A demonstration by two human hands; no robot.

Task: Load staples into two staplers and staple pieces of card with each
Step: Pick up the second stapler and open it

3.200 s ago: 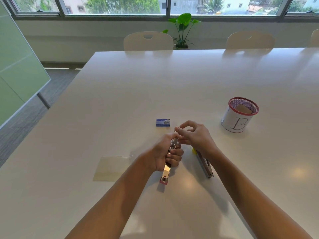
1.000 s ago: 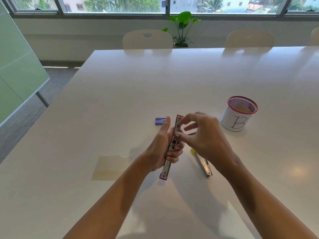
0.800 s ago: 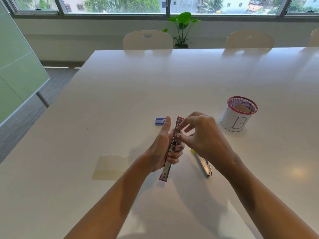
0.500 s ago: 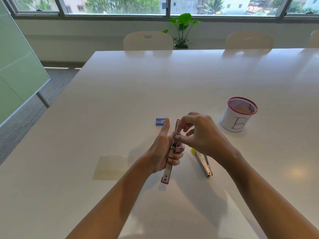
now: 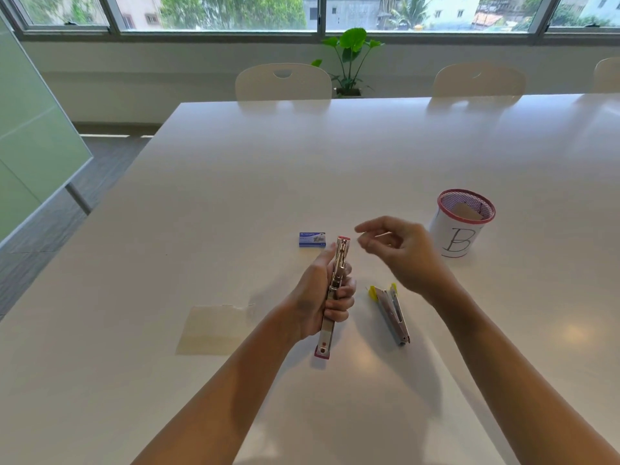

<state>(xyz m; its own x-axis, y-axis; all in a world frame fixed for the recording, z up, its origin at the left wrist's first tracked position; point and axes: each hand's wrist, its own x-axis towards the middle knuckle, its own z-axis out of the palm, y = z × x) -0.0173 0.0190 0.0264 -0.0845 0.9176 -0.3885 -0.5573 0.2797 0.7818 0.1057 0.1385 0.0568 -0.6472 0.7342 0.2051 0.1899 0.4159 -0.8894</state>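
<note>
A single head-worn wide-angle camera is looking forward and down from the near edge of the worktop (image 5: 235, 182), sitting close above both forearms. It is facing the far windows (image 5: 218, 11) and chairs (image 5: 283, 82), with straight lines bowing toward the frame edges.

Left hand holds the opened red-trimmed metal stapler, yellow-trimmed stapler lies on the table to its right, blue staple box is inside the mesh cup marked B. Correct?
Not quite. In the head view the small blue staple box lies on the white table, just beyond the left hand, not in the red-rimmed mesh cup marked B. The rest holds: the left hand grips the opened red-trimmed metal stapler, and the yellow-trimmed stapler lies to its right.
</note>
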